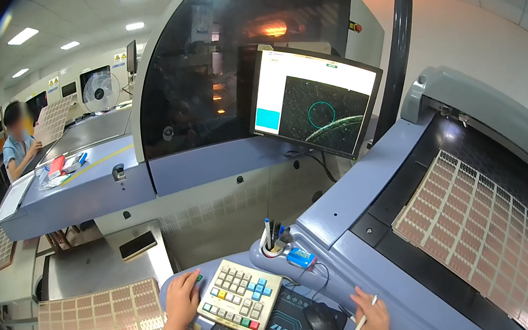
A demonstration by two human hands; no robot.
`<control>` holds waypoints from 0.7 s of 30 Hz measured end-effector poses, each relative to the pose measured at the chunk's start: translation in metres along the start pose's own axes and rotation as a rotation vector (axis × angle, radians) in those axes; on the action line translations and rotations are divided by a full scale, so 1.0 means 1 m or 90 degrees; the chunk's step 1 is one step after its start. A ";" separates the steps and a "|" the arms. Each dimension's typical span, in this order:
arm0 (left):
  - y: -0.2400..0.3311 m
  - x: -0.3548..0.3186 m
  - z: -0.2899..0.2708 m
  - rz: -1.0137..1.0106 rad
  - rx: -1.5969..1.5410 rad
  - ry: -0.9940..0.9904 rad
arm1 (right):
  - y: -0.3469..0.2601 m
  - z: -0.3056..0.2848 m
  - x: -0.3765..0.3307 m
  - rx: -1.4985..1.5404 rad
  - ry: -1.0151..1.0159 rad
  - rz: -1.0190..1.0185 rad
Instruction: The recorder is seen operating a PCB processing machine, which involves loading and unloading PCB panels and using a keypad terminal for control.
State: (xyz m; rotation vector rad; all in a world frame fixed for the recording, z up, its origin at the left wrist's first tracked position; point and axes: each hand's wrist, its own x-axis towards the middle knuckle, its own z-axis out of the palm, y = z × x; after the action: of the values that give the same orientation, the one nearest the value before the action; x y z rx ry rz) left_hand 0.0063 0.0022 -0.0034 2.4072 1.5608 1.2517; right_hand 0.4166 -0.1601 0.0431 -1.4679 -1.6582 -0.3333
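My left hand (183,298) lies palm down on the blue console ledge, just left of a cream keypad (239,297) with white, blue, yellow, green and red keys. Its fingers are loosely stretched, and a small green spot shows at a fingertip. Right of the mouse, my right hand (374,321) holds a slim white pen (360,325), tilted, over the ledge. A black mouse (322,324) sits on a dark mouse pad (280,328) between the hands.
A monitor (314,103) shows a magnified image with a circle. Copper-coloured panels lie on the machine bed (472,230) at right and on a table (105,312) at lower left. A pen holder (274,245) and blue box (301,258) stand behind the keypad. Another person (18,142) holds a panel.
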 end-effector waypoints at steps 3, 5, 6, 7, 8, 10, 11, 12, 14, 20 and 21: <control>-0.002 -0.001 0.002 -0.008 -0.008 0.004 | 0.000 0.000 0.001 -0.009 0.003 -0.014; -0.003 -0.001 0.002 -0.009 -0.013 0.011 | 0.000 0.000 0.001 -0.013 0.002 -0.017; -0.003 -0.001 0.002 -0.010 -0.017 0.003 | 0.000 0.000 0.002 -0.015 0.002 -0.019; -0.004 0.000 0.002 -0.011 -0.020 -0.004 | -0.001 0.000 0.002 -0.019 0.001 -0.023; -0.003 0.000 0.001 -0.015 -0.030 -0.013 | -0.001 0.000 0.002 -0.022 0.001 -0.026; -0.003 0.001 0.000 0.006 0.032 -0.032 | -0.001 0.001 0.003 -0.026 0.000 -0.031; -0.002 0.001 0.000 0.018 0.059 -0.037 | -0.001 0.001 0.003 -0.027 0.001 -0.032; -0.002 0.001 -0.001 0.015 0.063 -0.042 | -0.001 0.001 0.003 -0.032 0.002 -0.033; 0.000 0.002 -0.001 0.018 0.068 -0.041 | -0.001 0.002 0.003 -0.034 0.002 -0.037; 0.005 0.002 -0.004 0.017 0.041 -0.013 | 0.000 0.002 0.002 -0.047 0.002 -0.037; 0.006 0.002 -0.004 0.015 0.037 -0.014 | 0.000 0.003 0.001 -0.049 0.001 -0.037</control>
State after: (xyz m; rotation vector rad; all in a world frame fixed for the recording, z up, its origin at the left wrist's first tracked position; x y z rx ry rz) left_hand 0.0085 -0.0005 0.0032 2.4727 1.5897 1.1968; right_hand 0.4156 -0.1573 0.0426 -1.4775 -1.7058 -0.4334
